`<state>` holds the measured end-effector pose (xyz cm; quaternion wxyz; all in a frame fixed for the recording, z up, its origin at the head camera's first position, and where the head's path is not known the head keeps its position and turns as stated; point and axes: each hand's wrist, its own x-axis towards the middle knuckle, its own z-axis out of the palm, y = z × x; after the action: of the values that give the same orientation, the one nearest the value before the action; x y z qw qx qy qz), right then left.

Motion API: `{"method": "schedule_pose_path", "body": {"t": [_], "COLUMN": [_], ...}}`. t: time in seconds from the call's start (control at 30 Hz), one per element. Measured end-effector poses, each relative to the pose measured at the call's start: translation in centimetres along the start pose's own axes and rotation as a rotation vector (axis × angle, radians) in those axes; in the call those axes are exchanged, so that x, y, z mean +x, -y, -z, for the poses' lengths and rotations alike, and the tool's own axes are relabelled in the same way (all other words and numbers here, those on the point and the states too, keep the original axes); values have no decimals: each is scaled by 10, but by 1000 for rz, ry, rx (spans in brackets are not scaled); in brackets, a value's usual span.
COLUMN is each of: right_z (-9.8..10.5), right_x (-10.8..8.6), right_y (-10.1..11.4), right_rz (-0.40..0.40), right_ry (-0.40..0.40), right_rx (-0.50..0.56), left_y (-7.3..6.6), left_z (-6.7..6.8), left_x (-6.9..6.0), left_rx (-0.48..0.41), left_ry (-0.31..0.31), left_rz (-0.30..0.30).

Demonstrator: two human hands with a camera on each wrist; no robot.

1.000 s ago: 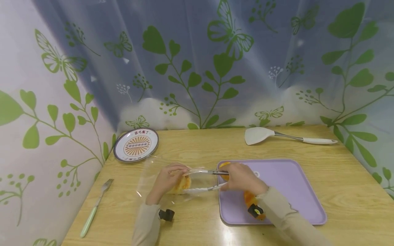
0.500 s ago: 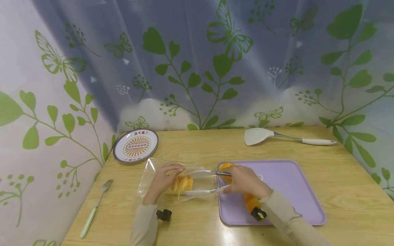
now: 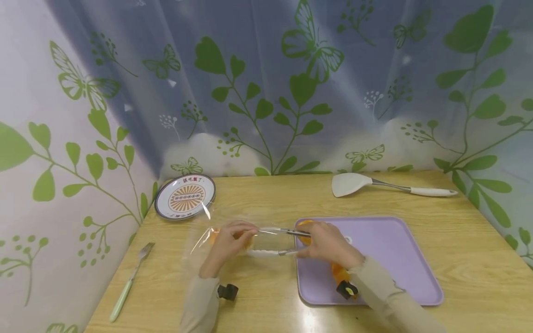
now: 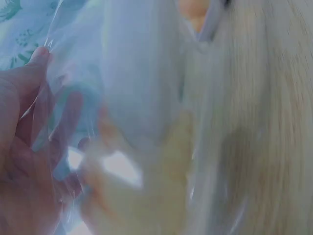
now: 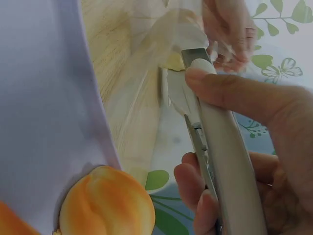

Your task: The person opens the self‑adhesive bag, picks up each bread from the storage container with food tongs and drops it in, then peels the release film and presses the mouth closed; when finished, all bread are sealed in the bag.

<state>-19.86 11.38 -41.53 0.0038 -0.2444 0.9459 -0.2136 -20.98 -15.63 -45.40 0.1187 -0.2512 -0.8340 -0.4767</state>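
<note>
My left hand (image 3: 229, 245) pinches the edge of a clear plastic bag (image 4: 73, 112) between thumb and fingers. Inside the bag lies a golden bread roll (image 4: 146, 200), mostly hidden behind that hand in the head view. Curled around the handles of white-tipped tongs (image 5: 222, 152), my right hand (image 3: 333, 245) holds them pointing left. The tongs' spread arms reach into the bag, with their tips at the roll. Whether they grip it is blurred. Below the right hand, a round orange bun (image 5: 107, 203) lies on the purple tray (image 3: 387, 254).
Partly under the right forearm, a long orange bread with a dark band (image 3: 345, 286) lies on the tray. A patterned plate (image 3: 185, 196) sits back left, a green-handled fork (image 3: 129, 282) front left. A white spatula (image 3: 351, 184) lies at the back right. A curtain stands behind.
The bag's left end has risen and spread toward the plate. More of the roll is covered by my left hand, which has shifted slightly right. My right hand keeps hold of the tongs.
</note>
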Motion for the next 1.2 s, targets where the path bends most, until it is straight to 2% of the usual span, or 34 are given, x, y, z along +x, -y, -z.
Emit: {"method": "schedule_pose_path", "body": {"t": [0.1,0.2,0.47,0.73,0.93,1.2], "right_z": [-2,-2,-3,-4,-3,-4], "right_x": [3,4,4,9,11,10], "right_y": [3,5,2,7,10,6], "right_rz": [7,-4,4,55,25,-12], "right_ry": [-5,-2,5,0,11,27], "right_rx": [-13,-20,29,23,11,-34], "left_y": [-5,-5,8,-2,-7,1], "left_z": [-1,0,1,-1,4,5], "left_x": [2,2,-2,1,0,-1], "left_rx": [-19,4,0,-13,-11,-8], "left_ry": [6,-5,-12,31,-21,-47], "left_rz": [-33,-62,4,-36,-61,-43]}}
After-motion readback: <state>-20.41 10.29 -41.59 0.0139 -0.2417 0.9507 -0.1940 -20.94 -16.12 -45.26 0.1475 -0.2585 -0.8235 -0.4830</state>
